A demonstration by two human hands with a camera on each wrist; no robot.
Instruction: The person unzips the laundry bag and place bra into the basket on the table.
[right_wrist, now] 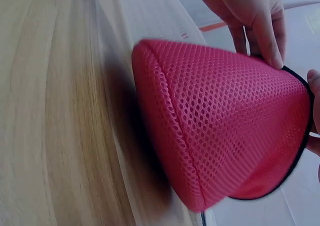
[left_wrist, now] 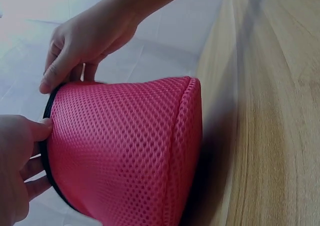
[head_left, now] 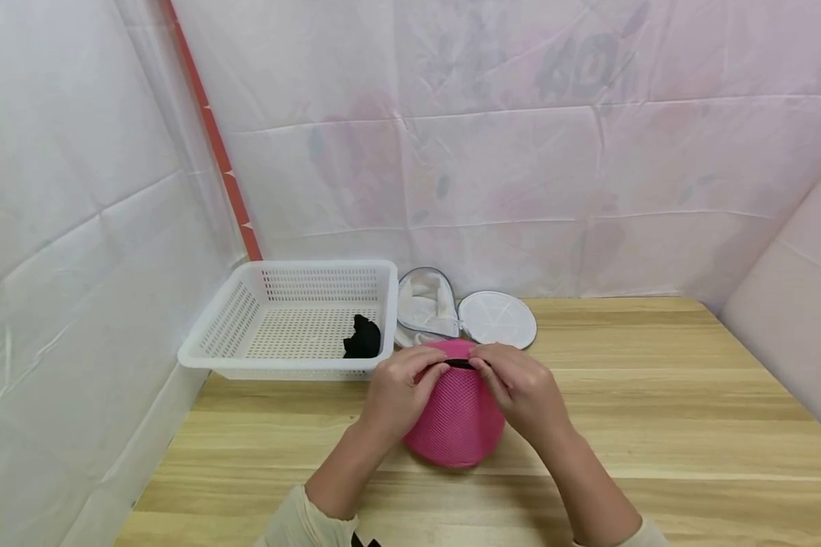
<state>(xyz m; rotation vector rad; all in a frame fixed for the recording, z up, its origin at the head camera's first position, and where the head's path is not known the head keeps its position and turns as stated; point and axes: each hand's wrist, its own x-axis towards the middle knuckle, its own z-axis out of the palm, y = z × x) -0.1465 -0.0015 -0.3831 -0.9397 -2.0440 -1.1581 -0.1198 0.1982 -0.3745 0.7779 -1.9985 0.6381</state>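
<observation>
Pink mesh bag (head_left: 454,422) is near the white basket (head_left: 287,364), left hand (head_left: 398,384) and right hand (head_left: 525,387) pinching its black rim (head_left: 459,364) — seemingly working the opening, which next calls for an even grip.

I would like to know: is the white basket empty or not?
Not empty: in the head view, a black item lies inside the white basket, towards its near right corner. Its exact kind is unclear.

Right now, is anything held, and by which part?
Yes: pink mesh bag, pinched at its black rim by left hand and right hand.
</observation>
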